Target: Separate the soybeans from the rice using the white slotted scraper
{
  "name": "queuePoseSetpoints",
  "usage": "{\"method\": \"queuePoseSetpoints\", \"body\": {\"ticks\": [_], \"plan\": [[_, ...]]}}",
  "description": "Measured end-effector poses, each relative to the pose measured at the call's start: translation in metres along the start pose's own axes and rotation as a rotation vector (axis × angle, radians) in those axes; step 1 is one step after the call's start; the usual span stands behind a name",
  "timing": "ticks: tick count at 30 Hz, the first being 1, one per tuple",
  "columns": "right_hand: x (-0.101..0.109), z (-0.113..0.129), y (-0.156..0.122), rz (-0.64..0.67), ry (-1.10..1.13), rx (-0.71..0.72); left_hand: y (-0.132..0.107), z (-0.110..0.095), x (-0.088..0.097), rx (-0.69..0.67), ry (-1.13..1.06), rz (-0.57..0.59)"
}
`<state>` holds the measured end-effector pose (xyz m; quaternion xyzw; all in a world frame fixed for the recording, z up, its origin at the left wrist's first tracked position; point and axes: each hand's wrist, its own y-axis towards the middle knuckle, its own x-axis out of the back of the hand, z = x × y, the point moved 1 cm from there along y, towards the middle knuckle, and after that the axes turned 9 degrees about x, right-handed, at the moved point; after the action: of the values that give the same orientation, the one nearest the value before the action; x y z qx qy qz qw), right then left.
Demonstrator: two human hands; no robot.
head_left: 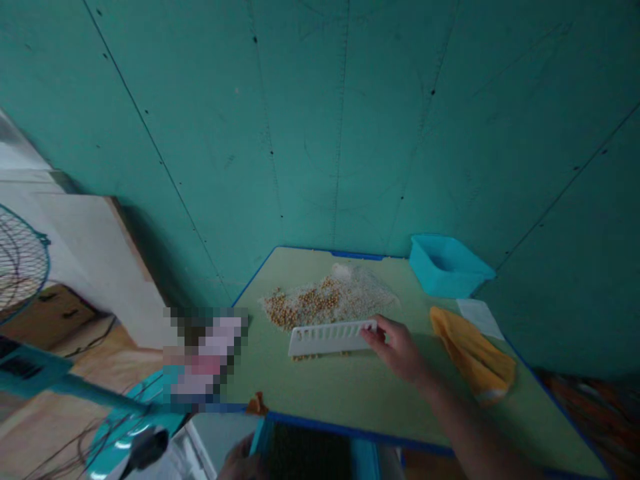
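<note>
My right hand (395,347) pinches the right end of a white slotted plastic strip (325,340), which stands on its long edge on the table. Behind the strip lies a spread pile of yellow-brown beans (305,307) mixed with small pale grains (365,297). A few beans sit along the strip's near side. At the bottom edge, my left hand (243,460) grips the left rim of a blue bin (260,437), whose inside looks dark. Part of that hand and the bin is cut off by the frame.
The pale green table (340,393) has a blue edge. A turquoise basin (450,273), an orange cloth (473,353) and a white sheet (483,319) lie on its right side. At left stand a fan (20,267) and white boards (100,247). A pixelated patch covers the table's left edge.
</note>
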<state>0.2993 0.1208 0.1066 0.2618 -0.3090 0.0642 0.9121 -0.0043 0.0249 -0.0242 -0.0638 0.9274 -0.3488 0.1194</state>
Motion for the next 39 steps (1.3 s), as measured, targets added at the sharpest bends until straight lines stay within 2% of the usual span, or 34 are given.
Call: {"method": "queuePoseSetpoints", "body": {"ticks": [6,9,11,14,16,22,29,36,39], "plan": [[0.002,0.002,-0.001,0.018,0.019,0.003,0.004,-0.002,-0.002,0.084,-0.003,0.013],[0.003,0.003,-0.001,0.026,0.025,-0.003,-0.017,-0.008,-0.012,0.096,-0.031,0.054],[0.003,0.003,-0.002,0.038,0.033,-0.012,-0.038,-0.014,-0.023,0.096,-0.159,0.115],[0.004,0.003,-0.002,0.055,0.045,-0.022,-0.062,-0.022,-0.036,0.085,-0.228,0.099],[0.004,0.003,-0.002,0.060,0.055,-0.025,-0.068,-0.025,-0.041,0.088,-0.232,0.107],[0.003,0.001,-0.002,0.061,0.111,-0.079,-0.064,-0.028,-0.041,0.100,-0.192,0.117],[0.002,-0.012,0.002,0.063,0.338,-0.199,-0.063,-0.023,-0.038,0.104,-0.183,0.148],[-0.001,-0.018,0.005,0.051,0.431,-0.229,-0.057,-0.018,-0.032,0.140,-0.220,0.110],[-0.002,-0.018,0.005,0.051,0.453,-0.251,-0.057,-0.017,-0.030,0.129,-0.219,0.130]]}}
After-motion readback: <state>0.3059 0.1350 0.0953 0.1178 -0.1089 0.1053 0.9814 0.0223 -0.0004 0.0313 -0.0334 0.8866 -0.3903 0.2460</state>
